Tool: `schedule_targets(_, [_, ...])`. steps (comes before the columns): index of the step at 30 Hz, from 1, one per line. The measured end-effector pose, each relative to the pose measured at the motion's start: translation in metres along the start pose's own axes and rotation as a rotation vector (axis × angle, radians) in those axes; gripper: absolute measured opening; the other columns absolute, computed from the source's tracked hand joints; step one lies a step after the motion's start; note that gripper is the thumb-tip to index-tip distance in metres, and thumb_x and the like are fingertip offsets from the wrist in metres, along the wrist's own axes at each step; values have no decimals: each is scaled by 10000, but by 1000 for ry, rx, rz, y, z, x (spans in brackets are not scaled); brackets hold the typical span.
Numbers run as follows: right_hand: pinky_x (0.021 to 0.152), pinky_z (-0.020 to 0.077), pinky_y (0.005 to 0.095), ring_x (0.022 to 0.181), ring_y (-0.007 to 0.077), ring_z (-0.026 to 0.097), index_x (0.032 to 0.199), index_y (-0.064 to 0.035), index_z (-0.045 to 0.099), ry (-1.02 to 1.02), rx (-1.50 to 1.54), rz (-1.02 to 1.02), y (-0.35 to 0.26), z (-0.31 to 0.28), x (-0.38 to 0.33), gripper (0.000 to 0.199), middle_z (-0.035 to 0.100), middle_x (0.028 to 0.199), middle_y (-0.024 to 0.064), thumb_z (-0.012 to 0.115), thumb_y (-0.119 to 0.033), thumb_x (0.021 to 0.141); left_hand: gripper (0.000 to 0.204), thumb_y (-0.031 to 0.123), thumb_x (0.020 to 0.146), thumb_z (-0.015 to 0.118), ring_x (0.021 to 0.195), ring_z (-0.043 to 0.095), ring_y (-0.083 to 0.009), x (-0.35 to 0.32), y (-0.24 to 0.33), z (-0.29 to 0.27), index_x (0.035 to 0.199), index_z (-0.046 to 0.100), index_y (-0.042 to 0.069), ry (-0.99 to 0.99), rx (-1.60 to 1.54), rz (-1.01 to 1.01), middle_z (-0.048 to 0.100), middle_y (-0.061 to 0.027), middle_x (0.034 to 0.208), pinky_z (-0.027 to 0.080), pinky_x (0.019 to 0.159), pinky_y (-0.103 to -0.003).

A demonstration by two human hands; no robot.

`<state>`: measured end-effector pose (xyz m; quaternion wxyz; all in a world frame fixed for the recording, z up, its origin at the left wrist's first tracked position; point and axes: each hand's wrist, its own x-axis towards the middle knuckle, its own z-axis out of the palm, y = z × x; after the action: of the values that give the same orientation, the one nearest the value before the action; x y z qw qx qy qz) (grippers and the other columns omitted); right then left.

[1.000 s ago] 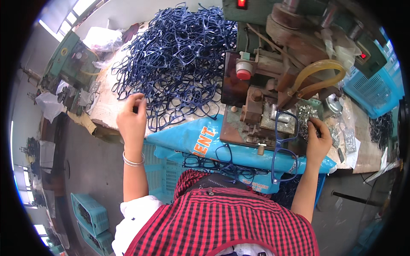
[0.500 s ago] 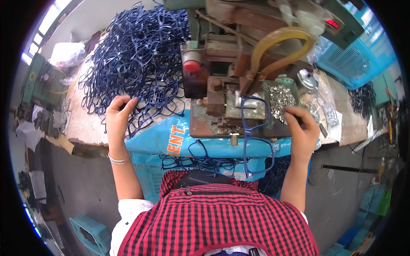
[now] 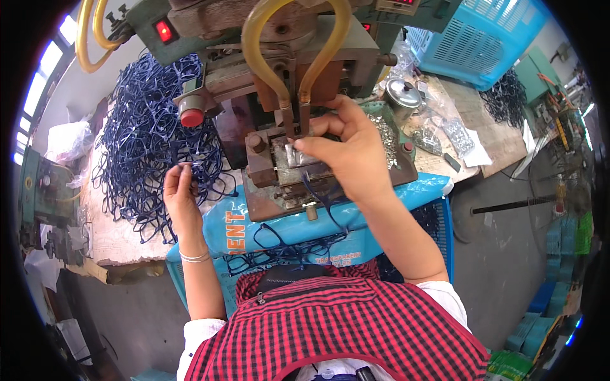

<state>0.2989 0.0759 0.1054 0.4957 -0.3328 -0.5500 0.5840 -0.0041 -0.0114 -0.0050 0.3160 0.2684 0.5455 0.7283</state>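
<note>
My right hand (image 3: 356,152) is at the machine's clamp block (image 3: 289,155), thumb and fingers closed beside the two upright metal prongs (image 3: 296,120). Whatever is pinched there is too small to make out. A dark blue spectacle frame (image 3: 327,200) hangs from the front of the block, below this hand. My left hand (image 3: 182,197) is at the near edge of a large heap of dark blue spectacle frames (image 3: 149,133). Its thumb and fingers are pressed together; I cannot see what is between them. A few more spectacle frames (image 3: 279,251) lie on the blue plastic sheet (image 3: 219,232) before me.
Yellow hoses (image 3: 343,38) loop over the machine, which carries a red button (image 3: 191,118). Small shiny metal parts (image 3: 384,133) lie right of the block. Beyond them stand a round metal lidded pot (image 3: 403,94) and a blue crate (image 3: 476,44).
My right hand has moved left from the small metal parts to the block and prongs. My left hand stays by the heap, fingers still together. The whole view has shifted.
</note>
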Motion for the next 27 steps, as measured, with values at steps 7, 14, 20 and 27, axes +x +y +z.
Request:
schedule_targets(7, [960,503,311,1060,174,666,1363,35,535,43,-43,-140,-4,5,-24,531,730,1067,123,683,11,854,50,23,990,624,945,667,-228,-58,92,73,1032,617,49,-231,-72,783,665,-109,1064,592,842,-377])
schedule_targets(14, [1076,437,502,1313,424,528,1056,-72,758,242,-1303,-270,55,-93,-4,270,645,1276,236,751,-139,794,191,60,700,749,763,656,-203,-87,95,133,874,670,69,-825,662,1423,737,-104,1085,551,611,-311])
schedule_targets(20, [1044,451,525,1351,423,504,950,-123,780,341,-1303,-327,86,-117,-12,163,628,1307,241,790,-172,796,194,77,710,777,632,559,-154,-94,92,136,880,682,64,-858,765,1384,740,-79,1081,489,534,-295])
schedule_targets(27, [1020,478,496,1200,429,604,938,-23,761,343,-1300,-442,81,-110,-6,126,679,1197,242,685,-101,872,263,72,741,761,862,715,-249,-99,79,122,997,704,53,-807,633,1287,722,-111,1185,591,742,-363])
